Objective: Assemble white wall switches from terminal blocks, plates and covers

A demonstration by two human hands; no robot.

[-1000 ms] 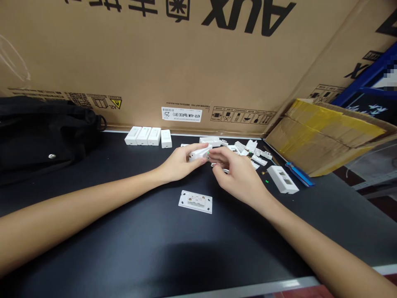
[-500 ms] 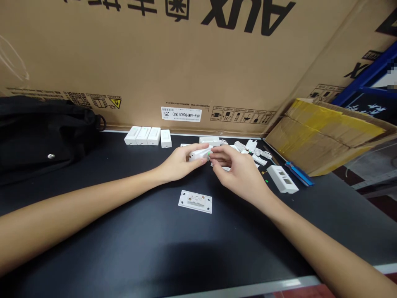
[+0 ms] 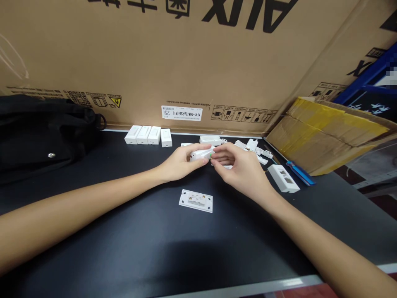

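My left hand (image 3: 180,164) is closed around a white plastic switch housing (image 3: 198,155), thumb below and fingers above, tilted just over the table. My right hand (image 3: 242,167) is pinched at the housing's right end. A tiny green piece (image 3: 211,155) shows at its fingertips, touching or very near the housing; the exact contact is hidden. Below both hands, a white mounting plate (image 3: 196,201) with a terminal block and brass screws lies flat on the dark table (image 3: 124,248).
White switches (image 3: 144,135) stand in a row at the back left. Loose white parts (image 3: 252,145) lie behind my right hand. To the right are a white housing (image 3: 283,179), a blue-handled tool (image 3: 300,173) and a taped carton (image 3: 328,132). A black bag (image 3: 46,136) sits left.
My right hand has shifted slightly right and turned a little, its fingertips staying at the housing's end. The left hand and the housing are nearly still.
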